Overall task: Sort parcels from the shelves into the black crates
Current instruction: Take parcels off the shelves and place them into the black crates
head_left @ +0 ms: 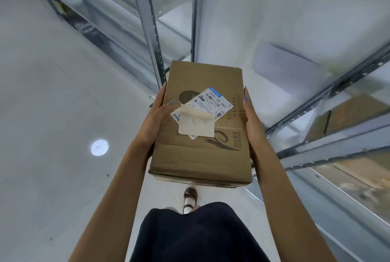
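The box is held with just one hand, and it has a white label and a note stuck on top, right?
Not quite. The head view shows both hands holding the cardboard box: the left hand on one side and the right hand on the other. The white label and the note are on top.

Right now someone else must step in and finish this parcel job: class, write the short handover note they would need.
Left hand: gripping the left side of the cardboard box, thumb on top.
Right hand: flat against the box's right side.
Box: carried level at waist height above the floor, shipping label and paper note facing up; shelves alongside.
Done: one parcel in hand.
Left: no black crate in view; find it and set the box in.
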Motion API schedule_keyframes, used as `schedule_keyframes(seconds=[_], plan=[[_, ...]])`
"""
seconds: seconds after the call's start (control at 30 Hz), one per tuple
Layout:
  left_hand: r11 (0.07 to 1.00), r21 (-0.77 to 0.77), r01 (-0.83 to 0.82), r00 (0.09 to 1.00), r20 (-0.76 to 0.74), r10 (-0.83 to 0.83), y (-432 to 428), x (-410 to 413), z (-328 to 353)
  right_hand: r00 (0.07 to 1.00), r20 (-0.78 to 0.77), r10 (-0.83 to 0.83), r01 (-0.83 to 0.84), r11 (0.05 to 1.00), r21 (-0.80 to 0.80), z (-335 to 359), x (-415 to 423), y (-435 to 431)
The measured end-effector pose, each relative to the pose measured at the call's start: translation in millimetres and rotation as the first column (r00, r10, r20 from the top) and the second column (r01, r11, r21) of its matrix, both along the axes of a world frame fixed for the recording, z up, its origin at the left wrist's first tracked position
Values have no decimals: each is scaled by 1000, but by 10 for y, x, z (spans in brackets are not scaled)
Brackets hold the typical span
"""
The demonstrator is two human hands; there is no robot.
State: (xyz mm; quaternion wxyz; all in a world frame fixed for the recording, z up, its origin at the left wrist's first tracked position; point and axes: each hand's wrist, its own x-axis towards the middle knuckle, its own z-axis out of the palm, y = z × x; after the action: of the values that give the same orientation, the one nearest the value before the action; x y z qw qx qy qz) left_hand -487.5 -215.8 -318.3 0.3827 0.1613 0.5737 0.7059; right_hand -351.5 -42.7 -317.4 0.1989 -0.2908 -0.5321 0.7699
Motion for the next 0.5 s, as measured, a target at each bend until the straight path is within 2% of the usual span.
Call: schedule_keyframes(seconds=[0.23, 0.43, 0.5], plan=[[989, -48, 140, 990, -7, -141, 674, -1200, 44, 992, 47, -114, 114, 993, 5, 98, -1016, 454], [942, -108, 318, 947, -6, -320, 1275, -2418, -285, 963, 38, -267, 266, 964, 19, -171, -1898, 751], [922, -111, 371, 928, 19, -371, 1435, -2775, -347, 945, 47, -324, 325, 946, -19, -273, -2201, 806]])
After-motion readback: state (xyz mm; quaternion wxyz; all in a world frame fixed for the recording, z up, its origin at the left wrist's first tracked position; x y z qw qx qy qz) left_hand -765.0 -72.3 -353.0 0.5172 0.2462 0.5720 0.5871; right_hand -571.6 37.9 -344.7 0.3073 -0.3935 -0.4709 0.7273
